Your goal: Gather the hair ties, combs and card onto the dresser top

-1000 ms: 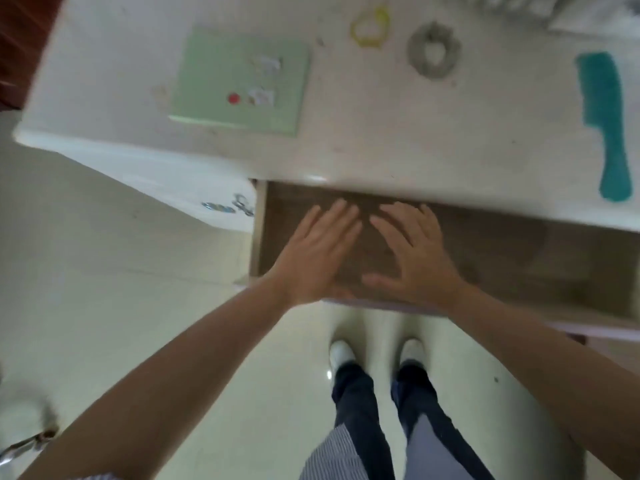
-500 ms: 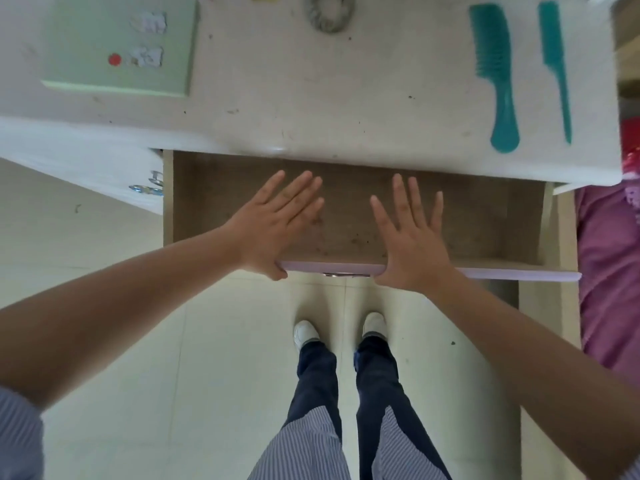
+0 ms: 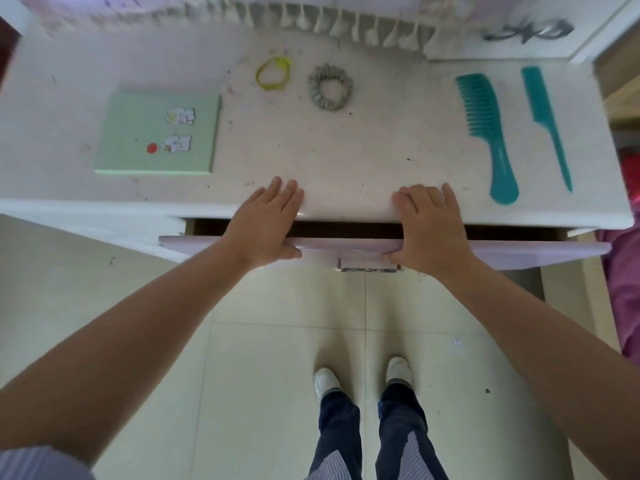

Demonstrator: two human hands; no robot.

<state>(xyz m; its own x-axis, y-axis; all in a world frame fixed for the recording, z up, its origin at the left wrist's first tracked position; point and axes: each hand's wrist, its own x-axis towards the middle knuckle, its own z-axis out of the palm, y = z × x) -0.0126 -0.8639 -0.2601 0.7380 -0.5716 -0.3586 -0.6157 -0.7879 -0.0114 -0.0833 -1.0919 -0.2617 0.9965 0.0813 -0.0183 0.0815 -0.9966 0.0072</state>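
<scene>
On the white dresser top lie a pale green card at the left, a yellow hair tie, a grey scrunchie, a wide-toothed teal comb and a thin teal tail comb at the right. My left hand and my right hand press flat on the lilac drawer front, thumbs under its top edge, fingers lying over the dresser's front edge. The drawer stands only a narrow gap open. Neither hand holds any item.
A metal handle hangs below the drawer front. A fringed cloth runs along the back of the dresser. Pink fabric lies at the right. My feet stand on pale floor tiles close to the dresser.
Both hands have moved from inside the open drawer to its front, and the drawer has slid in until only a narrow gap remains. The view has tilted up over the dresser top.
</scene>
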